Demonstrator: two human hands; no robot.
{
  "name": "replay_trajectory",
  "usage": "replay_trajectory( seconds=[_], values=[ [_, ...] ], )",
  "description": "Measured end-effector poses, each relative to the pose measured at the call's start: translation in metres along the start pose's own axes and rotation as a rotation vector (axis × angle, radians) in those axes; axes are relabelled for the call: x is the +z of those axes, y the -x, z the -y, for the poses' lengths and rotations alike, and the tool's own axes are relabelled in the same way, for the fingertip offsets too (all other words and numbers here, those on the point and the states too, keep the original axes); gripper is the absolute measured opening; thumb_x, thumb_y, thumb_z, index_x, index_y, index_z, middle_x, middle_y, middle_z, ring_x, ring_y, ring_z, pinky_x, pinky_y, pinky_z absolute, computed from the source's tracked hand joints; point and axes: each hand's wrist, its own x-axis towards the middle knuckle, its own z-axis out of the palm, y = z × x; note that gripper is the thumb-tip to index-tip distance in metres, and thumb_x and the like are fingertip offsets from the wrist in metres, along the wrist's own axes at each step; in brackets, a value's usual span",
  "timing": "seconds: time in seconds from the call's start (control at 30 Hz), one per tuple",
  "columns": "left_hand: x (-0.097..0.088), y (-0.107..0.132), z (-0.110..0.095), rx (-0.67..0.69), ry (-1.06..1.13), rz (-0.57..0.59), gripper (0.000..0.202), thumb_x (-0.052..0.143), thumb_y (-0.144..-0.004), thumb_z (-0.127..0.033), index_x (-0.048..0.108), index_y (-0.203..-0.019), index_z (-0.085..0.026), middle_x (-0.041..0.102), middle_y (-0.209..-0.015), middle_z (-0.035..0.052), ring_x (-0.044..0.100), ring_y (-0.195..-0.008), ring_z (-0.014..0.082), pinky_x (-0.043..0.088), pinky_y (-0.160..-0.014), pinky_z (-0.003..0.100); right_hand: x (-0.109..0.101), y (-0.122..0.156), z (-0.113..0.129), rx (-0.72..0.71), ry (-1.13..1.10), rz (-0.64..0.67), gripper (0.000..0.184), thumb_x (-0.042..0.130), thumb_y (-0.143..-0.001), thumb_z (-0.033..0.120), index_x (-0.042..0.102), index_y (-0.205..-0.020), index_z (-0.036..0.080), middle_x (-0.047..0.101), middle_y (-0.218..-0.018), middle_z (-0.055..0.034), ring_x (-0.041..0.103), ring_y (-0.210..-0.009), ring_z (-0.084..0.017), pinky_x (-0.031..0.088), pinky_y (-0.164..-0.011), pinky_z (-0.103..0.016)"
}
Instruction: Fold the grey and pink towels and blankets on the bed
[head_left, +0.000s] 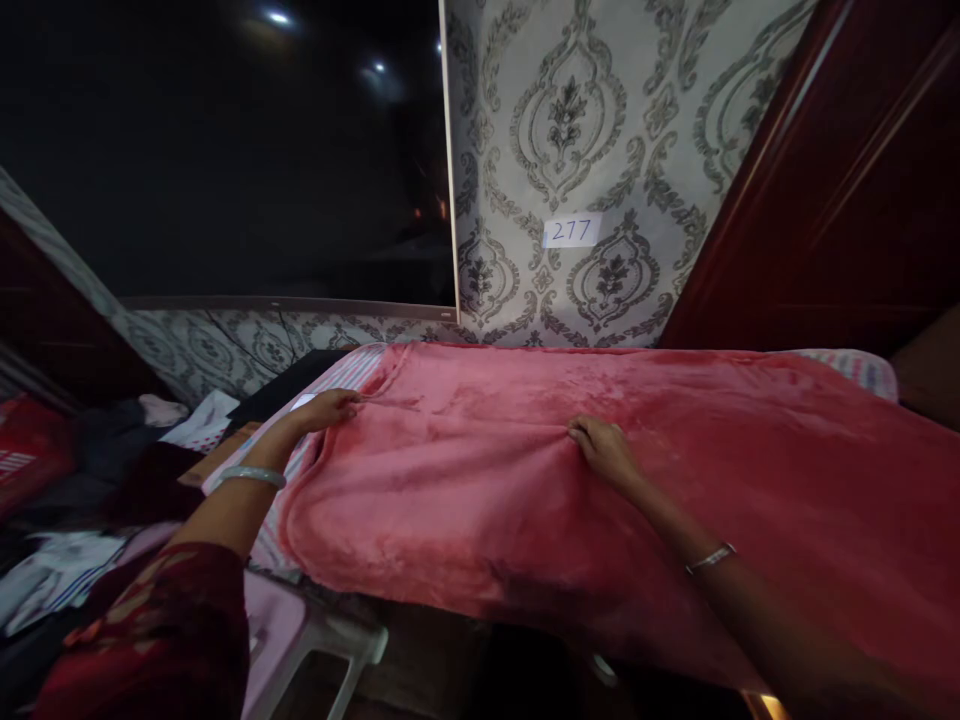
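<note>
- At the left edge, a red bag-like item lay among dark fabrics, with a white striped garment nearer.
- Behind these, a large dark screen filled the far left of the wall, lights reflected in its surface.
- A pale plastic stool stood at the near left, partly hidden by the person's red patterned sleeve.
- The left hand, with a pale bangle on its forearm, reached to the blanket's left end; its bent fingers touched the cloth near the edge, but whether they gripped it could not be told.
- A striped cover showed beneath the blanket at its left end and again at the far right corner.
- The red blanket lay spread across the middle and right, its near side hanging down; creases ran across it between the two hands.
- On the patterned wallpaper beyond, a white paper label read "277".
- The right hand pinched a raised fold of the blanket between thumb and fingers, near its middle; a silvery bracelet circled that arm.
- A dark red glossy panel slanted along the far right.
</note>
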Motion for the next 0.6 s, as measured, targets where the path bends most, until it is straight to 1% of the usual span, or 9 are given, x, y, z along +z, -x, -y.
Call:
replay_trajectory(
  seconds=[0.07, 0.17, 0.27, 0.33, 0.37, 0.43, 0.5, 0.53, 0.6],
  values=[
    [-0.003, -0.002, 0.003, 0.001, -0.049, -0.065, 0.048, 0.066, -0.058, -0.059, 0.075, -0.083, -0.020, 0.074, -0.091, 0.0090, 0.065, -0.099, 0.0319, 0.053, -0.091, 0.039, -0.002, 0.000, 0.001, -0.009, -0.008, 0.005, 0.019, 0.044, -0.090, 0.027, 0.059, -0.079, 0.022, 0.066, -0.077, -0.0057, 0.059, -0.073, -0.020, 0.042, -0.072, -0.030],
    [-0.014, -0.001, 0.002, 0.029, -0.041, -0.124, 0.047, 0.063, -0.060, -0.064, 0.074, -0.075, -0.021, 0.072, -0.084, 0.0072, 0.064, -0.092, 0.0291, 0.052, -0.088, 0.036, -0.002, 0.001, 0.000, -0.025, 0.011, -0.001, 0.018, 0.047, -0.090, 0.025, 0.062, -0.081, 0.021, 0.068, -0.081, -0.0064, 0.060, -0.076, -0.021, 0.044, -0.074, -0.031],
    [-0.022, 0.005, -0.005, 0.060, -0.032, -0.218, 0.049, 0.064, -0.056, -0.071, 0.071, -0.065, -0.023, 0.066, -0.078, 0.0067, 0.061, -0.088, 0.0275, 0.050, -0.092, 0.036, 0.001, 0.003, -0.001, -0.028, 0.033, -0.020, 0.019, 0.047, -0.091, 0.024, 0.064, -0.084, 0.020, 0.069, -0.084, -0.0069, 0.062, -0.079, -0.021, 0.044, -0.076, -0.031],
    [-0.022, 0.009, -0.010, 0.073, 0.029, -0.286, 0.052, 0.066, -0.051, -0.074, 0.068, -0.061, -0.023, 0.067, -0.083, 0.0072, 0.060, -0.093, 0.0279, 0.049, -0.095, 0.036, 0.005, 0.006, 0.000, -0.022, 0.051, -0.031, 0.021, 0.047, -0.093, 0.022, 0.065, -0.085, 0.019, 0.070, -0.085, -0.0073, 0.062, -0.081, -0.021, 0.045, -0.077, -0.031],
    [-0.021, 0.011, -0.012, 0.066, 0.075, -0.301, 0.054, 0.068, -0.049, -0.075, 0.067, -0.062, -0.023, 0.068, -0.086, 0.0074, 0.060, -0.095, 0.0277, 0.049, -0.095, 0.035, 0.006, 0.007, 0.002, -0.021, 0.061, -0.029, 0.021, 0.047, -0.093, 0.021, 0.066, -0.086, 0.019, 0.070, -0.087, -0.0075, 0.063, -0.082, -0.021, 0.045, -0.078, -0.031],
    [-0.020, 0.013, -0.016, 0.012, 0.155, -0.293, 0.058, 0.070, -0.045, -0.077, 0.067, -0.064, -0.022, 0.069, -0.084, 0.0063, 0.059, -0.090, 0.0261, 0.051, -0.087, 0.033, 0.008, 0.008, 0.005, -0.021, 0.077, -0.012, 0.020, 0.048, -0.094, 0.020, 0.068, -0.089, 0.019, 0.071, -0.090, -0.0080, 0.064, -0.086, -0.020, 0.046, -0.080, -0.031],
    [-0.019, 0.014, -0.017, -0.054, 0.178, -0.273, 0.059, 0.071, -0.045, -0.076, 0.066, -0.066, -0.021, 0.066, -0.073, 0.0031, 0.057, -0.080, 0.0232, 0.051, -0.077, 0.031, 0.006, 0.010, 0.005, -0.020, 0.078, 0.000, 0.020, 0.050, -0.094, 0.019, 0.070, -0.093, 0.019, 0.072, -0.095, -0.0084, 0.064, -0.090, -0.020, 0.047, -0.083, -0.032],
    [-0.019, 0.014, -0.017, -0.075, 0.172, -0.283, 0.059, 0.070, -0.045, -0.075, 0.065, -0.067, -0.021, 0.064, -0.069, 0.0015, 0.056, -0.077, 0.0221, 0.050, -0.074, 0.030, 0.003, 0.012, 0.002, -0.014, 0.077, -0.008, 0.020, 0.051, -0.094, 0.019, 0.071, -0.095, 0.019, 0.072, -0.097, -0.0086, 0.064, -0.092, -0.020, 0.047, -0.085, -0.032],
    [-0.021, 0.013, -0.017, -0.079, 0.130, -0.330, 0.057, 0.067, -0.045, -0.073, 0.064, -0.066, -0.021, 0.064, -0.066, -0.0003, 0.057, -0.076, 0.0216, 0.050, -0.073, 0.029, -0.007, 0.017, -0.008, 0.017, 0.079, -0.054, 0.021, 0.050, -0.094, 0.019, 0.071, -0.098, 0.019, 0.072, -0.100, -0.0091, 0.064, -0.095, -0.021, 0.047, -0.087, -0.033]
  ],
)
